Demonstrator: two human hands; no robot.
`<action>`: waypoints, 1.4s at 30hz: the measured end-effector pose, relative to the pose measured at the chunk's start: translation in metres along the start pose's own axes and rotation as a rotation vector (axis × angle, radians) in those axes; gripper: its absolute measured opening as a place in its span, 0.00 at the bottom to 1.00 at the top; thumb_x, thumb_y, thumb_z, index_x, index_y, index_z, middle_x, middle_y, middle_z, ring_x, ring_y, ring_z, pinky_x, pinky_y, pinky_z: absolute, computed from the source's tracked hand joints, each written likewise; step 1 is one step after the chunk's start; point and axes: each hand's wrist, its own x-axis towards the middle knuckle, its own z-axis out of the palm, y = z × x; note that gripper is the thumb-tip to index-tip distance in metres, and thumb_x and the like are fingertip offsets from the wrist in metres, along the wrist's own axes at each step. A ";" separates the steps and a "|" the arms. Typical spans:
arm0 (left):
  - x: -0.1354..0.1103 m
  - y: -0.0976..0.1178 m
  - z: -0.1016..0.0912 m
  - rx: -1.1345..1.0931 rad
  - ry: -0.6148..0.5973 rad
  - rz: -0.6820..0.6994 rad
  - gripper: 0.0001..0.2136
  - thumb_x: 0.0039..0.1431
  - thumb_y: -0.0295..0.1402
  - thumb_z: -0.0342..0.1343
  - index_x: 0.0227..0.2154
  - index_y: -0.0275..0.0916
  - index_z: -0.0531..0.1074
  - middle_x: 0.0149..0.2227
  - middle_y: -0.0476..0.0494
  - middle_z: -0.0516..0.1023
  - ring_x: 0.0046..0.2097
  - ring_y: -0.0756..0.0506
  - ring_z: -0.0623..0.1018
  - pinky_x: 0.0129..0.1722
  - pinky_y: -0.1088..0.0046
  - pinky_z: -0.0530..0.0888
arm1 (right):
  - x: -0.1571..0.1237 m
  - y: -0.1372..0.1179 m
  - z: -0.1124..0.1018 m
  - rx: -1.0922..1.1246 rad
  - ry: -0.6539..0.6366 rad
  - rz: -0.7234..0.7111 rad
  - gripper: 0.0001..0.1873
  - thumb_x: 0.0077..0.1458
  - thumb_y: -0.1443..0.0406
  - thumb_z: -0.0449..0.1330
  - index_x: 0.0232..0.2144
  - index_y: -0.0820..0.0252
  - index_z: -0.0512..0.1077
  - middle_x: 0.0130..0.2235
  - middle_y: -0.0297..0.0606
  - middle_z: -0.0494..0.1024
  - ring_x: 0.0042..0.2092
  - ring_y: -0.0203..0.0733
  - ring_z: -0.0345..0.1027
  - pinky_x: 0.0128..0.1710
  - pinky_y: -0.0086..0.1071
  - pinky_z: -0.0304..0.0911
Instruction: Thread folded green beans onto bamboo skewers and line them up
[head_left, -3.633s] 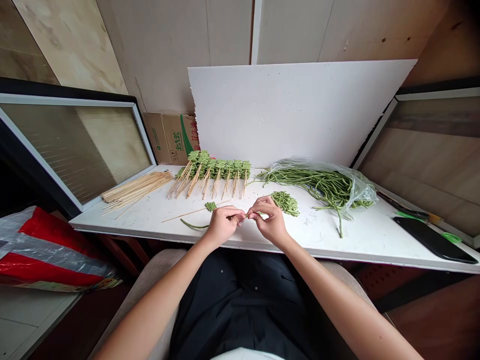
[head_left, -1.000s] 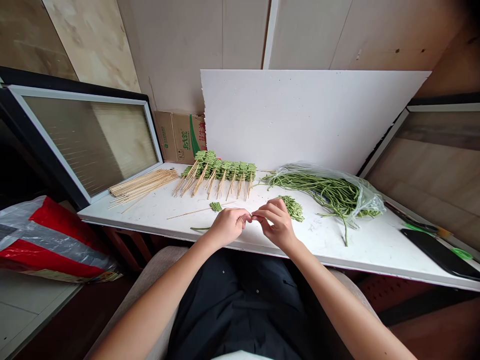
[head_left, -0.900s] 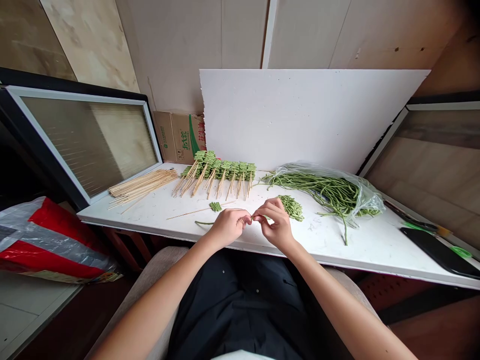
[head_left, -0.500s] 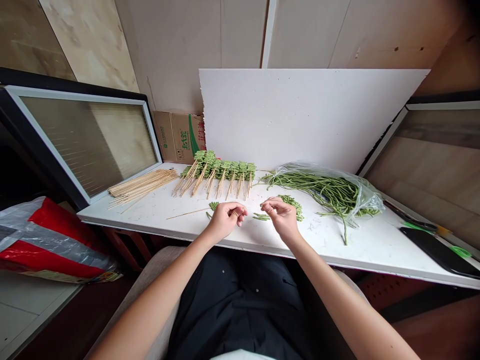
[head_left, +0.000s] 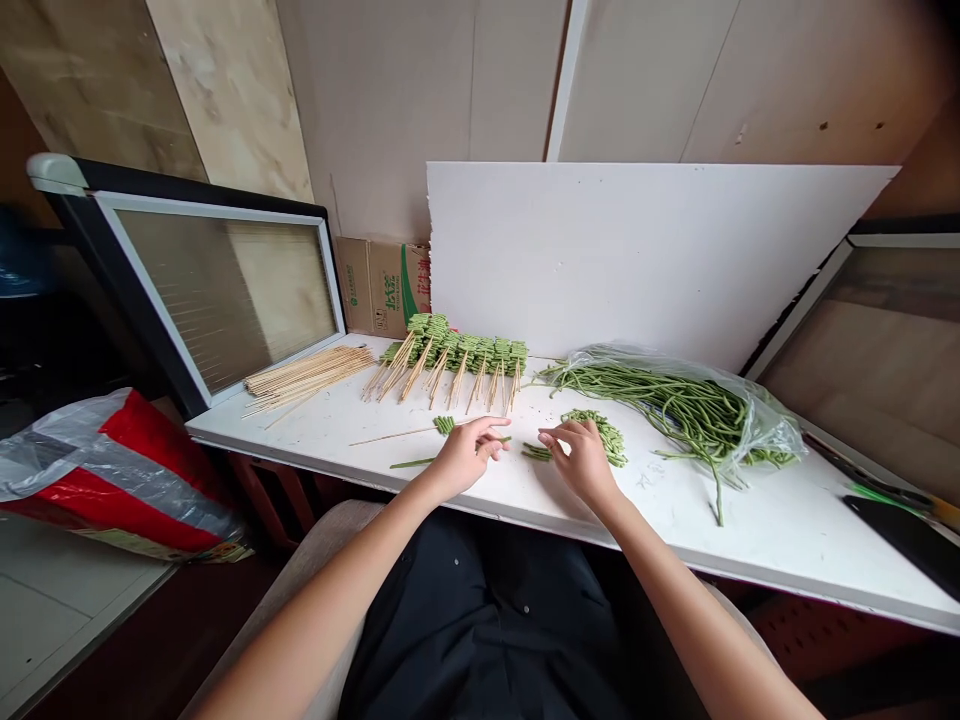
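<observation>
My left hand (head_left: 469, 457) is closed around a long green bean (head_left: 411, 463); one end sticks out to the left over the table and the other tip shows past the fingers. Facing it, my right hand (head_left: 585, 460) has thumb and fingertips pinched together, and what they hold, if anything, is too small to make out. Short cut bean pieces (head_left: 535, 452) lie beside the right fingers, with a larger heap of cut pieces (head_left: 606, 438) behind that hand. Beyond the left hand, a bamboo skewer (head_left: 390, 437) lies with several bean pieces (head_left: 444, 425) at its right end.
Finished bean skewers (head_left: 465, 355) are stacked at the back, sticks toward me. Bare skewers (head_left: 311, 377) lie in a pile to their left. At right, long beans (head_left: 660, 395) spill from a clear plastic bag (head_left: 772, 430). A black phone-like slab (head_left: 904, 540) lies near the right edge.
The view has shifted, so the table sits lower and further right. More of the bean now sticks out left of my left hand. Both hands remain facing each other, a short gap apart.
</observation>
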 end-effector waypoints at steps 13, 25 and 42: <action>-0.001 0.011 0.000 0.027 0.004 0.014 0.14 0.61 0.30 0.67 0.49 0.38 0.81 0.36 0.43 0.85 0.37 0.45 0.83 0.42 0.69 0.79 | 0.001 -0.053 -0.018 0.359 0.137 -0.209 0.08 0.68 0.59 0.63 0.39 0.51 0.83 0.36 0.42 0.83 0.42 0.52 0.70 0.39 0.44 0.65; -0.002 0.026 -0.004 0.141 0.100 0.237 0.06 0.65 0.36 0.67 0.39 0.40 0.85 0.40 0.41 0.86 0.40 0.45 0.81 0.41 0.70 0.74 | 0.000 -0.075 -0.034 0.371 0.088 -0.313 0.09 0.67 0.58 0.65 0.46 0.49 0.83 0.38 0.41 0.83 0.42 0.51 0.70 0.43 0.46 0.67; -0.004 0.031 0.001 0.082 0.115 0.313 0.10 0.65 0.26 0.59 0.29 0.39 0.83 0.33 0.41 0.84 0.36 0.45 0.81 0.39 0.68 0.77 | -0.003 -0.074 -0.027 0.519 0.078 -0.219 0.10 0.67 0.56 0.64 0.34 0.49 0.83 0.33 0.41 0.81 0.42 0.52 0.70 0.46 0.48 0.67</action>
